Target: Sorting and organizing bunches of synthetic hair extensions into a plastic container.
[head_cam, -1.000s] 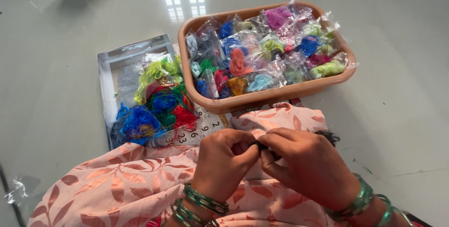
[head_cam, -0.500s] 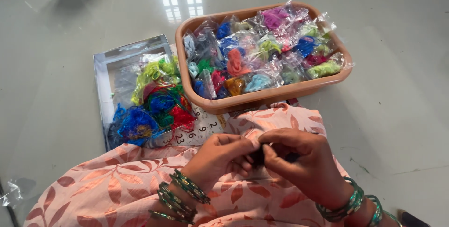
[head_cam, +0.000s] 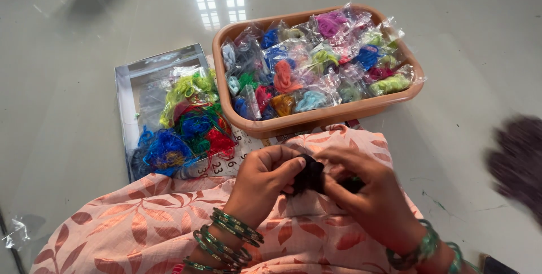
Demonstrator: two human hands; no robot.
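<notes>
My left hand (head_cam: 265, 181) and my right hand (head_cam: 367, 192) meet over my lap, both pinching a small dark bundle of thread (head_cam: 310, 175) between thumb and fingers. Green bangles ring both wrists. My lap is covered by peach cloth with a red leaf print (head_cam: 141, 229). Just beyond my hands stands a tan plastic tray (head_cam: 316, 118) packed with small clear bags of coloured thread.
Left of the tray lies a shallow silver box (head_cam: 130, 82) holding loose green, blue and red thread tangles (head_cam: 189, 124). A blurred dark shape (head_cam: 516, 161) sits at the right edge. A crumpled clear wrapper (head_cam: 16, 233) lies at lower left on the glossy grey floor.
The hands stay together over the lap and have shifted slightly right. The dark bundle between the fingers now shows more. A blurred dark shape has appeared at the right edge.
</notes>
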